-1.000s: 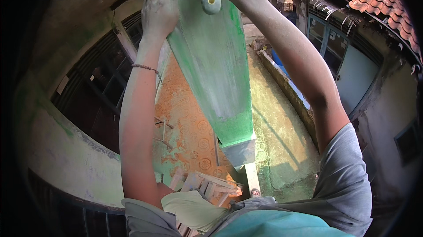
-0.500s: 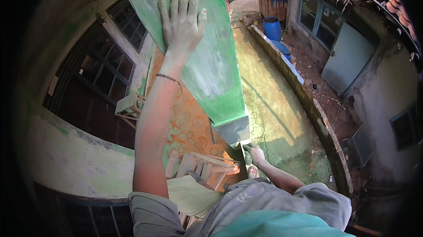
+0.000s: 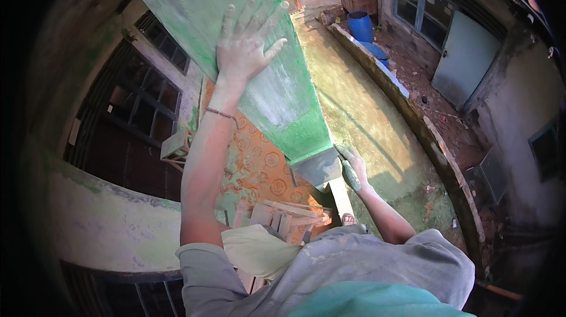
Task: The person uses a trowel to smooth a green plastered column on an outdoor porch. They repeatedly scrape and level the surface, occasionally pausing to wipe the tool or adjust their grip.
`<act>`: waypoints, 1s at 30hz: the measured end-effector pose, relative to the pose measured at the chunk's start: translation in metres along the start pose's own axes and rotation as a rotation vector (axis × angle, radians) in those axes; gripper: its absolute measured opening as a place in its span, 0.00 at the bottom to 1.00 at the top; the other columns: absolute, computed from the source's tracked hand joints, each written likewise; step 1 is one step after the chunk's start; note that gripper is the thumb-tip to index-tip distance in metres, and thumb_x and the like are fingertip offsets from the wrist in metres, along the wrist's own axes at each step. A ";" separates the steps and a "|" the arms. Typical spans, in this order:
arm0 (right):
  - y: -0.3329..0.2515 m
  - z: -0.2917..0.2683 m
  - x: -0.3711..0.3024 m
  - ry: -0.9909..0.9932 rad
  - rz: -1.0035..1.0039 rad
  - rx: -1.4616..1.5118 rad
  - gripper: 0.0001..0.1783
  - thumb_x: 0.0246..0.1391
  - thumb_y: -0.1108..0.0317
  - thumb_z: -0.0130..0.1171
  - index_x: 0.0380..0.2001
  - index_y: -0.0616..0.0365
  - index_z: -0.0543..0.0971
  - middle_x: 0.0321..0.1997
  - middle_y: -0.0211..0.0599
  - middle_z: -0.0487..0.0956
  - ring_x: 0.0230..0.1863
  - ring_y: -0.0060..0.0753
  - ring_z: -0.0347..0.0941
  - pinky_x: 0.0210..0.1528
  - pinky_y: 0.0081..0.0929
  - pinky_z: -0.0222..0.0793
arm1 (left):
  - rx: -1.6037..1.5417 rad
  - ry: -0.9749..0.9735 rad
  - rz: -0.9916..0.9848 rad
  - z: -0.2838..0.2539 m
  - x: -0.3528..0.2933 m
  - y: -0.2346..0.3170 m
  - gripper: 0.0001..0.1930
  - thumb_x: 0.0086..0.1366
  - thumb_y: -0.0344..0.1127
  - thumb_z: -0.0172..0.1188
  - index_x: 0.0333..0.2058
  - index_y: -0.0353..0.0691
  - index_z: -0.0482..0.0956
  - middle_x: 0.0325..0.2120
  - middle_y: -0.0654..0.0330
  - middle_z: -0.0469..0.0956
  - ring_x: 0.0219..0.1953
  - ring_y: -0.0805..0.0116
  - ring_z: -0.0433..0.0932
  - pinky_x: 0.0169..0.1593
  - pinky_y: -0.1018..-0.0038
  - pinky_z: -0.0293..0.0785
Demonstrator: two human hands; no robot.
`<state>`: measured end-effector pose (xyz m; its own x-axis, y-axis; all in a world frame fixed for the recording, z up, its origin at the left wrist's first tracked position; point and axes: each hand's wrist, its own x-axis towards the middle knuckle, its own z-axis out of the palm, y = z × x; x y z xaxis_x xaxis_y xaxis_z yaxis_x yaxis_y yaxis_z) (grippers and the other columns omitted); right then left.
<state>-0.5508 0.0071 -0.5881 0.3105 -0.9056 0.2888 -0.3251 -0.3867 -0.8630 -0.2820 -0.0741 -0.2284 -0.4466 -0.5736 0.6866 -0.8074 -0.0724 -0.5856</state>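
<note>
A square pillar (image 3: pixel 274 96) rises in front of me, its green paint worn to pale, chalky patches and its base band dark grey. My left hand (image 3: pixel 244 51) lies flat on the face of the pillar, fingers spread, holding nothing. Pale dust coats that hand, and a thin bracelet circles the wrist. Low on the pillar's right side, my right hand (image 3: pixel 355 161) is closed round a hand tool (image 3: pixel 351 176) with a rounded, dusty green handle. The working end of the tool is hidden, so its exact kind does not show.
Below the pillar stands a rough wooden stand (image 3: pixel 277 219) on orange patterned tiles (image 3: pixel 259 152). A narrow plank (image 3: pixel 340 199) lies by my sandalled foot (image 3: pixel 348 218). A low wall (image 3: pixel 407 102) curves along the yard at right, beyond which is a blue barrel (image 3: pixel 360 27). Windowed house walls flank both sides.
My right hand has moved up along the pillar's right side with the tool. My left hand stays flat on the pillar with its fingers tilted more to the right. The view has shifted slightly.
</note>
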 end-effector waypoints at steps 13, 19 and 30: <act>-0.003 0.013 -0.034 0.055 -0.019 0.044 0.19 0.63 0.71 0.55 0.55 0.55 0.83 0.47 0.49 0.83 0.47 0.52 0.80 0.50 0.41 0.75 | -0.022 -0.272 0.475 0.059 -0.097 0.070 0.39 0.68 0.53 0.59 0.76 0.60 0.59 0.78 0.71 0.54 0.79 0.71 0.50 0.82 0.56 0.40; 0.070 -0.021 -0.098 0.134 0.036 -0.063 0.13 0.61 0.75 0.61 0.49 0.60 0.85 0.42 0.51 0.84 0.45 0.53 0.83 0.49 0.37 0.78 | -0.454 -0.711 0.384 0.008 -0.153 0.060 0.41 0.60 0.45 0.69 0.72 0.55 0.66 0.76 0.74 0.59 0.76 0.74 0.58 0.81 0.66 0.49; 0.006 -0.029 -0.017 0.052 0.032 -0.063 0.14 0.63 0.72 0.63 0.50 0.60 0.86 0.43 0.49 0.85 0.46 0.49 0.83 0.52 0.36 0.77 | -0.045 0.439 -0.419 -0.077 0.051 -0.150 0.33 0.78 0.51 0.45 0.77 0.51 0.54 0.78 0.55 0.51 0.80 0.47 0.45 0.78 0.42 0.42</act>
<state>-0.5834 0.0150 -0.5858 0.2526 -0.9250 0.2837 -0.3901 -0.3657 -0.8450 -0.2132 -0.0299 -0.0727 -0.1971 -0.1127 0.9739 -0.9600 -0.1792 -0.2150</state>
